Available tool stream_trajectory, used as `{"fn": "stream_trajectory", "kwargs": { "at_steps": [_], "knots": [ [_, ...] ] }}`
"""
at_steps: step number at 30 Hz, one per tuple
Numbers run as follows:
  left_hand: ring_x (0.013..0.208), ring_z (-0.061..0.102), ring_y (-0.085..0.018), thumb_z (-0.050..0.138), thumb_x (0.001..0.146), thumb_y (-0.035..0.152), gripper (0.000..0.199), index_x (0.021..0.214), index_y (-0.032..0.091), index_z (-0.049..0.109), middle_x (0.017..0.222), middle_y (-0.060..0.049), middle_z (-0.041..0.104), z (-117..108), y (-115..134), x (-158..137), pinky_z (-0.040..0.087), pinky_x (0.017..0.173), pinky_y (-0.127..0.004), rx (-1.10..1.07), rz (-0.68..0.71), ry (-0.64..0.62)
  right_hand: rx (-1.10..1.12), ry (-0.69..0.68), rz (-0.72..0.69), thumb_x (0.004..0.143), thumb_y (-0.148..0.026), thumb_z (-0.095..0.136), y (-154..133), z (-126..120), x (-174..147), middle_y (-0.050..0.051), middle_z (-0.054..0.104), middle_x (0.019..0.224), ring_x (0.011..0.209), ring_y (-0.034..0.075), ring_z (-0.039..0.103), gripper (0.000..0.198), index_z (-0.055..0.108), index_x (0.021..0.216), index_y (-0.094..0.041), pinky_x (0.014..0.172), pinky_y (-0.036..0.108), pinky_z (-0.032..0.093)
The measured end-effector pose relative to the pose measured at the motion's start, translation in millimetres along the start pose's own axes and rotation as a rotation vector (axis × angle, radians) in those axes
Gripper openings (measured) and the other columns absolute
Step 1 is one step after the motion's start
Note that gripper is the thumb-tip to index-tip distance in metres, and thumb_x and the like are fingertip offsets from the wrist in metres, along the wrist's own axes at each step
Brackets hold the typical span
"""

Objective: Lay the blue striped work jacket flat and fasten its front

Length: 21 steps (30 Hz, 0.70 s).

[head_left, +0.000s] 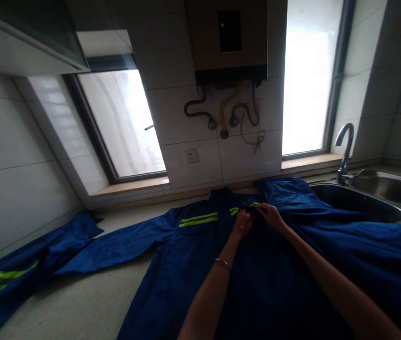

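Tiled kitchen walls and two bright windows frame a pale countertop (pixel 80 302) where a blue work jacket (pixel 186 264) lies spread flat, collar toward the wall. Both hands meet near the collar: the left hand (pixel 243 222) and right hand (pixel 271 215) pinch the front edges together, apparently fastening the top. Aligning those edges looks like the immediate need. A steel sink (pixel 363 200) borders the jacket's right side; open counter lies left.

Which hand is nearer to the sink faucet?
The right hand. It rests on the blue jacket at the chest, on the side toward the faucet. The left hand touches the jacket just beside it, farther from the faucet.
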<state>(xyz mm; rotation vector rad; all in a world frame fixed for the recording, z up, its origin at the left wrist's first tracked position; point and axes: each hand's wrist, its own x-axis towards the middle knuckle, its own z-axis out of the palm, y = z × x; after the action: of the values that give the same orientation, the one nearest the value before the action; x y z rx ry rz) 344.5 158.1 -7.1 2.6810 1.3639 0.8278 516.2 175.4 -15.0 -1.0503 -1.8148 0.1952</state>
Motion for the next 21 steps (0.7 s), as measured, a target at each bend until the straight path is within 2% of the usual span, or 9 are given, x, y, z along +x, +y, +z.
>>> {"fn": "stream_trajectory", "kwargs": {
  "at_steps": [3, 11, 21],
  "knots": [
    [0.103, 0.049, -0.022, 0.04, 0.089, 0.022, 0.029, 0.103, 0.016, 0.064, 0.107, -0.012, 0.057, -3.2, 1.0, -1.2, 0.038, 0.093, -0.039, 0.009, 0.003, 0.069, 0.009, -0.003, 0.004, 0.082, -0.036, 0.048, -4.1, -1.6, 0.3, 0.005, 0.067, 0.09, 0.085, 0.018, 0.061, 0.025, 0.066, 0.088, -0.02, 0.08, 0.032, 0.048],
    [0.095, 0.048, -0.022, 0.034, 0.087, 0.013, 0.028, 0.097, 0.014, 0.061, 0.099, -0.013, 0.054, -8.8, 7.1, -6.0, 0.037, 0.087, -0.038, 0.128, -0.069, 0.11, 0.052, -0.063, -0.041, 0.084, -0.034, 0.046, -15.2, -1.4, -1.6, 0.005, 0.066, 0.092, 0.086, 0.019, 0.06, 0.024, 0.065, 0.089, -0.019, 0.082, 0.032, 0.046],
    [0.095, 0.047, -0.023, 0.035, 0.09, 0.021, 0.028, 0.09, 0.017, 0.062, 0.094, -0.011, 0.055, -14.6, 9.6, -10.1, 0.035, 0.087, -0.039, 0.221, -0.054, 0.127, 0.038, -0.105, -0.083, 0.082, -0.03, 0.048, -13.7, -3.8, -3.7, 0.005, 0.064, 0.092, 0.085, 0.018, 0.06, 0.022, 0.064, 0.092, -0.019, 0.079, 0.031, 0.047]
  ]
}}
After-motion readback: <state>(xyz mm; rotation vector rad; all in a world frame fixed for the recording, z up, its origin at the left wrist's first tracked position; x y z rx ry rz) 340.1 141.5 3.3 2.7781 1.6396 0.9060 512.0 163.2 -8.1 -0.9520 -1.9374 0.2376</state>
